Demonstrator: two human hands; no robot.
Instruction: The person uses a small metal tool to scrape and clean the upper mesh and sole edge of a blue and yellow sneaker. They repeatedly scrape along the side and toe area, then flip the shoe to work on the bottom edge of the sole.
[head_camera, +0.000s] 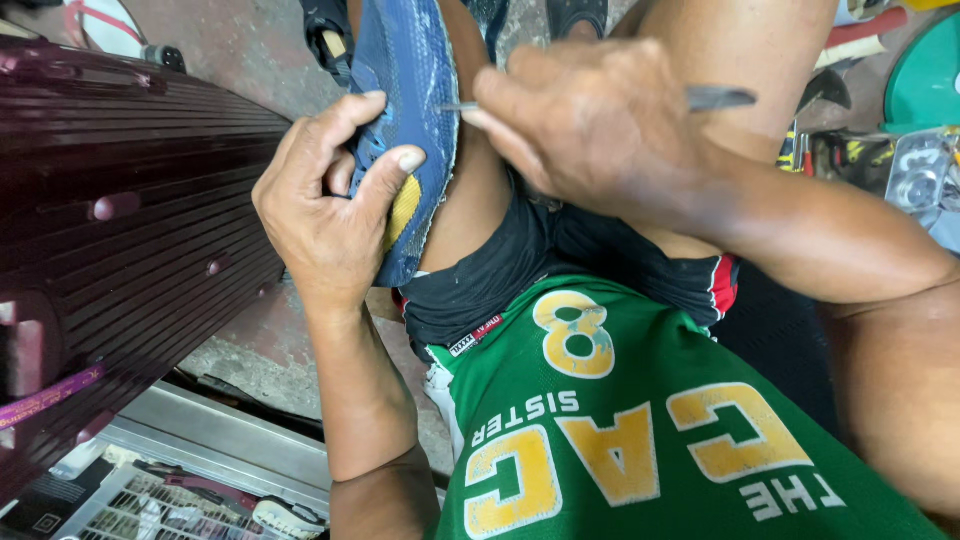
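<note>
Left hand (330, 215) closed around a blue shoe (410, 110) with a yellow patch, held sole-outward against the person's thigh; right hand (590, 120) clenched on a dark-handled awl (715, 97), its metal tip touching the shoe's edge. Ribbed maroon suitcase (130, 220) beside it; wire basket (170, 505) lower left, contents indistinct

Left hand (330, 205) comes up from below, wrist straight, fingers curled and thumb pressed flat in a firm clamp. Right hand (590, 125) reaches across from the right, forearm angled, fingers pinched tight together, knuckles up.
</note>
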